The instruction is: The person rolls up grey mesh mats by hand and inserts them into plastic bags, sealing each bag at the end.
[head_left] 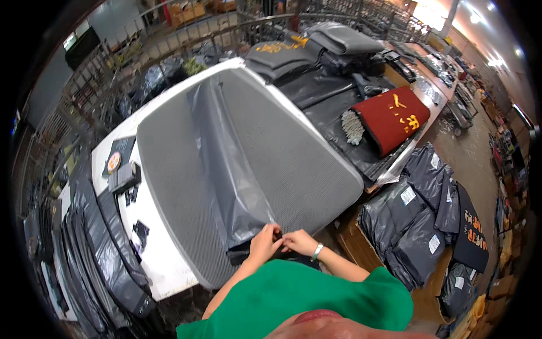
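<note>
A long grey plastic mailer bag [226, 158] lies lengthwise down the middle of a large grey floor mat [293, 158] on the white table [161, 260]. My left hand [264, 240] and my right hand [298, 242] meet at the bag's near end, at the mat's front edge. Both pinch the bag's open edge with the fingertips close together. A pale band sits on my right wrist [317, 251]. My green sleeves fill the lower edge of the view.
Folded dark mats [282, 56] and a rolled red mat [389, 118] lie at the table's far end. A cardboard box [353, 246] with several packed grey parcels [418, 214] stands to my right. Stacked grey bags [96, 248] and a small dark device [124, 176] sit on the left.
</note>
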### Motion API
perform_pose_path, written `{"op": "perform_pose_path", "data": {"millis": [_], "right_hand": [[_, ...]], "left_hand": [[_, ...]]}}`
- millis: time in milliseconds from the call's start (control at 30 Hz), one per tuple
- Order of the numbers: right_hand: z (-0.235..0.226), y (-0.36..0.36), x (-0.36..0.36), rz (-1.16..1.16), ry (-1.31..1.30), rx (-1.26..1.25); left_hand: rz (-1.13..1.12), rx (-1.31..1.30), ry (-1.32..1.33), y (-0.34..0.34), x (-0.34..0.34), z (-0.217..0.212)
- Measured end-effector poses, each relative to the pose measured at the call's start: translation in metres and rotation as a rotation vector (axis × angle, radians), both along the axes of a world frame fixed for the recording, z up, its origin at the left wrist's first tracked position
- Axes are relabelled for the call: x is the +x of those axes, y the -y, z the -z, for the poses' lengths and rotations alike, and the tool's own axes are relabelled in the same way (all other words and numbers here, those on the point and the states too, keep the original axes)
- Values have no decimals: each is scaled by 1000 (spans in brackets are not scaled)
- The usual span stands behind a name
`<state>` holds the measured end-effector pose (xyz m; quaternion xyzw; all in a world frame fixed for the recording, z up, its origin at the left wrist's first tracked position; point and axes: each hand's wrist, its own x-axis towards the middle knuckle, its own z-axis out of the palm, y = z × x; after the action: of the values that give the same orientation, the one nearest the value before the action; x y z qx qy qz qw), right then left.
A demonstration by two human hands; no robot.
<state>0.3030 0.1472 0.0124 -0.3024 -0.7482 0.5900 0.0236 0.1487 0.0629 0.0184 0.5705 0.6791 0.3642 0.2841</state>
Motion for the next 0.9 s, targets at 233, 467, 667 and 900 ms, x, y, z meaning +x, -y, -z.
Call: {"op": "perform_pose_path", "data": {"millis": [233,467,667,900], "right_hand": [[24,0,10,53,-49,-336],[3,18,-2,225,-95,-249],[-6,17,-3,254,-122,-157],[-18,19,-10,160,-34,223]], "left_hand": [[-158,-31,110,15,-10,33],[-174,101,73,24,0,3],[-178,180,-44,27,3,5],[-55,179,-448,24,10,0]]}}
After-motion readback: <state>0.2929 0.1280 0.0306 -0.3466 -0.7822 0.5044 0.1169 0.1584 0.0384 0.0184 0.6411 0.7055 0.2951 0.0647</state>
